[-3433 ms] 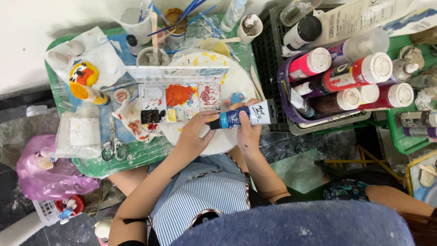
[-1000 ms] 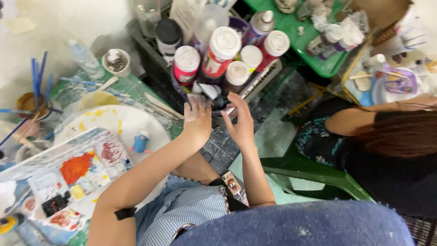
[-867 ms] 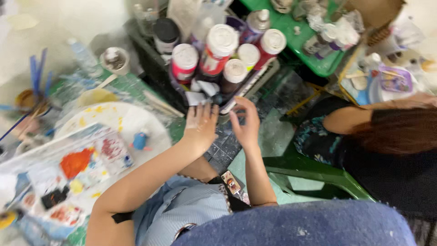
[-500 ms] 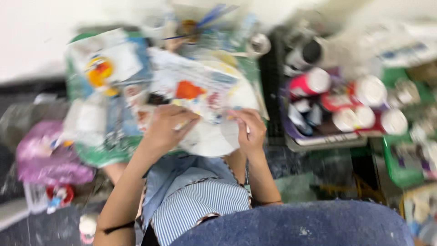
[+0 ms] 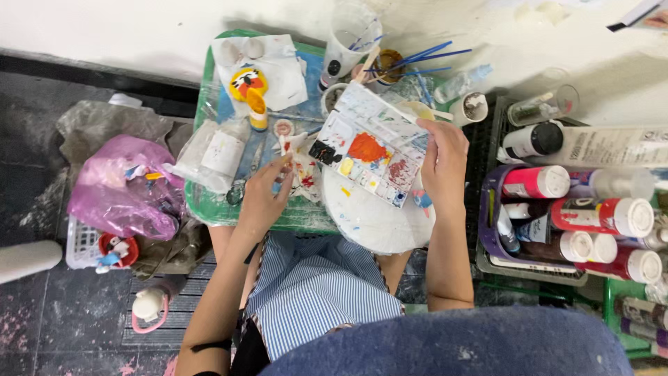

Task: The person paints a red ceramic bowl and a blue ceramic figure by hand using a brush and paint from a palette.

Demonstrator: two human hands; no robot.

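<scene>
Nearest the camera, over a blue-striped apron [image 5: 316, 292], both forearms reach out to a crowded green tray [image 5: 209, 202] set low, so everything stays within arm's reach. The left hand [image 5: 264, 195] rests on the tray's near edge, its fingers loosely curled and pinching what looks like a thin tool at a paint-stained white rag [image 5: 300, 163]; what exactly it grips is too small to tell. The right hand [image 5: 444, 163] closes its fingers on the right edge of a rectangular paint palette [image 5: 369, 153], holding it tilted above a round white plate [image 5: 372, 219], probably to steady the wells of orange, red and black. To the right, a purple basket [image 5: 487, 223] keeps paint bottles [image 5: 598, 216] lying together, caps toward the person. Farther off on the tray sits an orange-and-yellow painted figure [image 5: 249, 87] on white paper, and beyond the palette a clear cup [image 5: 348, 35] and blue-handled brushes [image 5: 417, 56] stand near the wall.
</scene>
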